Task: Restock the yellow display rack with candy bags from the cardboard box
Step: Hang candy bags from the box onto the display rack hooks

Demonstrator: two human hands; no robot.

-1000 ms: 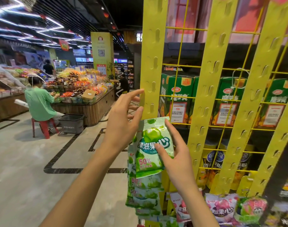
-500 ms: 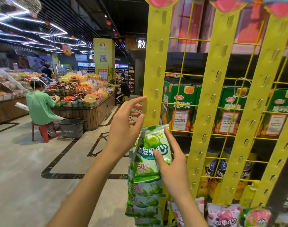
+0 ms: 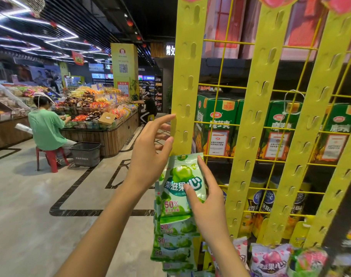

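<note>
Fingers (image 3: 164, 119) of the left hand (image 3: 148, 156) are spread, index tip and thumb touching the edge of the yellow display rack (image 3: 256, 108), a wire grid with tall slotted strips. Down its leftmost strip hangs a column of overlapping green candy bags (image 3: 174, 242). The top candy bag (image 3: 176, 196), glossy green and white with a green fruit, white lettering and a pink "50%", hangs from a small hook (image 3: 183, 156) just below the left thumb. The right hand (image 3: 208, 208) pinches it, thumb on its front, forefinger along its right edge.
</note>
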